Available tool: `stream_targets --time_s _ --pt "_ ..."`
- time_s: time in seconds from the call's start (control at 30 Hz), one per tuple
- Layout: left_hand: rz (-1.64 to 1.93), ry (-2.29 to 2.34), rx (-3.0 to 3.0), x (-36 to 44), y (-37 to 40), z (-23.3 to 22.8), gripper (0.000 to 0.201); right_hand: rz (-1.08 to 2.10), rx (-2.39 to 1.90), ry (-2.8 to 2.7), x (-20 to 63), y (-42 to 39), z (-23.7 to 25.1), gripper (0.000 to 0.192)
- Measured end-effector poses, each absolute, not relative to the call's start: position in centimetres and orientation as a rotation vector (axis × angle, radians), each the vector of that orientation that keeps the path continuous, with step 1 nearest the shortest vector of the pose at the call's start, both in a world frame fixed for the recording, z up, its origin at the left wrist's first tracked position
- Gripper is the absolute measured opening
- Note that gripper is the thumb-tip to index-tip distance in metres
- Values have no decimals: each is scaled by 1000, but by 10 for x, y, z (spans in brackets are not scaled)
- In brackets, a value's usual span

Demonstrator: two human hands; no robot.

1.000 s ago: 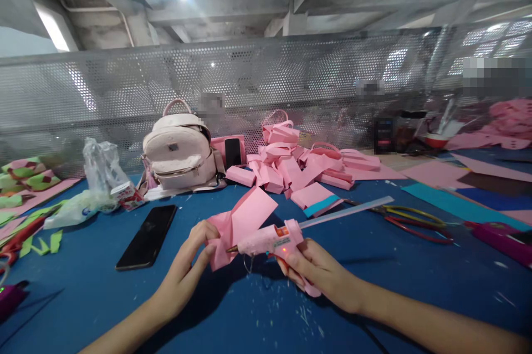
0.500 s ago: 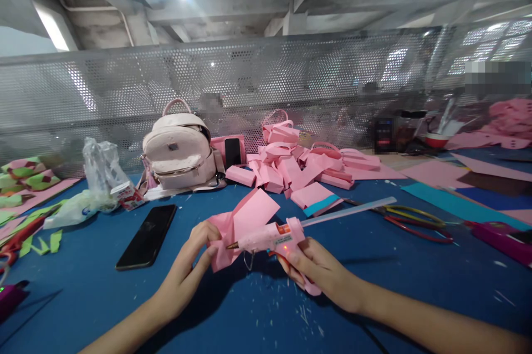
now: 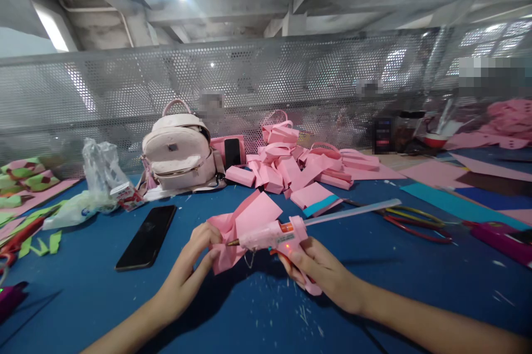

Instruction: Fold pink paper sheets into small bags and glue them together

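Observation:
My left hand [image 3: 198, 257] pinches a folded piece of pink paper [image 3: 258, 213] by its left edge, holding it above the blue table [image 3: 249, 321]. In my right hand [image 3: 316, 265] is a pink hot glue gun [image 3: 270, 236], gripped round its handle, with a small orange light glowing on its side. Its brass nozzle points left and meets the folds of the paper near my left fingers. A long clear glue stick [image 3: 353, 211] juts out of the gun's rear to the right. The gun hides part of the paper.
Behind my hands lies a heap of folded pink paper pieces [image 3: 286, 163], beside a pale backpack [image 3: 178, 149]. A black phone [image 3: 146, 237] is at the left. Scissors [image 3: 415, 221] and a purple tool [image 3: 502, 240] lie right; green scraps [image 3: 41, 244] and a plastic bag [image 3: 102, 171] lie left.
The glue gun and paper have shifted very slightly, with the gun's rear and glue stick a little further right. Both hands keep their holds.

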State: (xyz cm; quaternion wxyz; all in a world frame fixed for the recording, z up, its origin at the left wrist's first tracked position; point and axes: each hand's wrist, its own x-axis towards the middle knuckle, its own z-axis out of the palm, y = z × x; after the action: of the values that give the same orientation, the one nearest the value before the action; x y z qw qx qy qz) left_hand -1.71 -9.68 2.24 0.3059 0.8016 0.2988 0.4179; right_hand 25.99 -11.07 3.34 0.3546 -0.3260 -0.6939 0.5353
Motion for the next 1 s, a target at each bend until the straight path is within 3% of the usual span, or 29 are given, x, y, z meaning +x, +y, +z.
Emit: stream_targets --time_s 1.0 --pt "1189 855 2003 -18 -98 25 22 1328 -891 -1851 261 -109 32 59"
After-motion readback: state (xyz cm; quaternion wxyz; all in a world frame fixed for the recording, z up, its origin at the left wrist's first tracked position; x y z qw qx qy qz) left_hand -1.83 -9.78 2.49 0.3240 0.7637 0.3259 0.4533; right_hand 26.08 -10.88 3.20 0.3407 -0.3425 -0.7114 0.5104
